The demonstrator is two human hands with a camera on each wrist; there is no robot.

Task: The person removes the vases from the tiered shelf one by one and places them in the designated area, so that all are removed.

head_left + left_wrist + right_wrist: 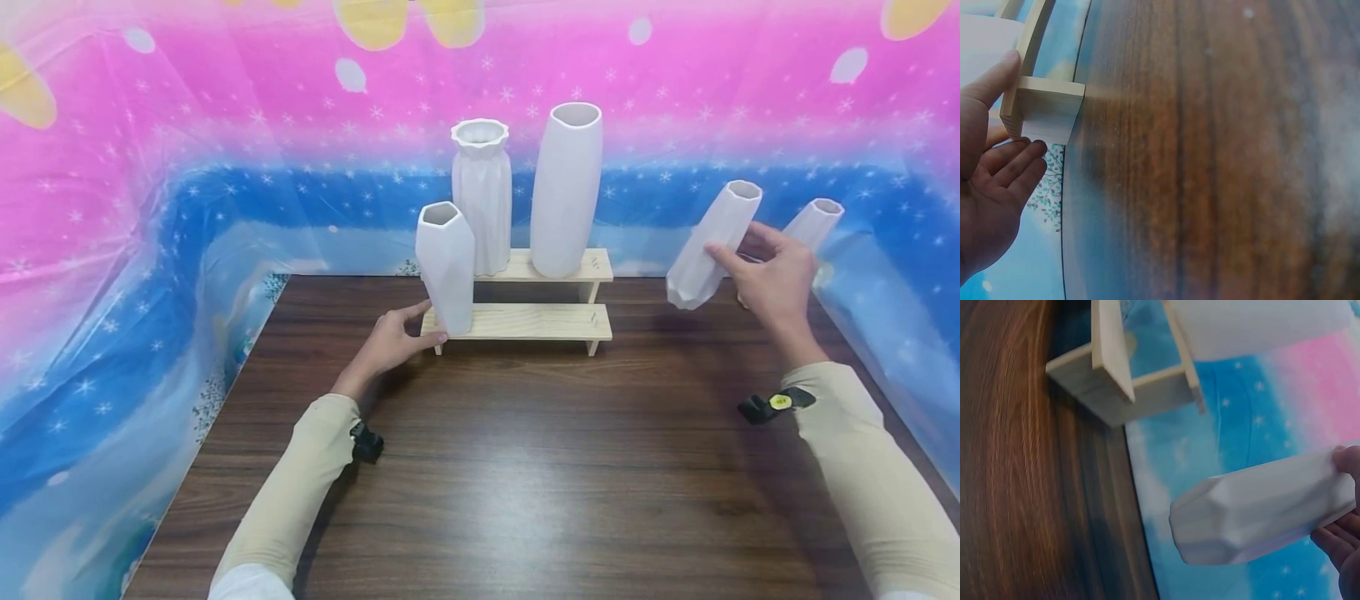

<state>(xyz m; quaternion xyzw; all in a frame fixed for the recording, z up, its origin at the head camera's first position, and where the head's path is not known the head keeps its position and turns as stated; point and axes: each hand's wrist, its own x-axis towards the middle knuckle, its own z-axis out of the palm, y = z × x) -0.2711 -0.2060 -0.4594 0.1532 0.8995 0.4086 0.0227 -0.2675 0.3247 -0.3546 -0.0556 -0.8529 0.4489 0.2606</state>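
Observation:
My right hand (783, 271) grips a slim white faceted vase (712, 246), tilted and lifted above the back right of the table; the right wrist view shows the vase's base (1204, 525) clear of the surface. On the left, my left hand (390, 340) holds the left end of a two-step wooden stand (536, 321), with the thumb (1004, 72) at the lower step's edge. An angular white vase (447, 275) stands on that step beside the thumb. The upper step bears a ruffled-rim ribbed vase (482, 208) and a tall smooth vase (567, 192).
Behind my right hand, another white vase (816, 223) stands at the back right, partly hidden. The brown wood-grain table (487, 467) meets a pink and blue patterned cloth (300, 192) at its back and sides.

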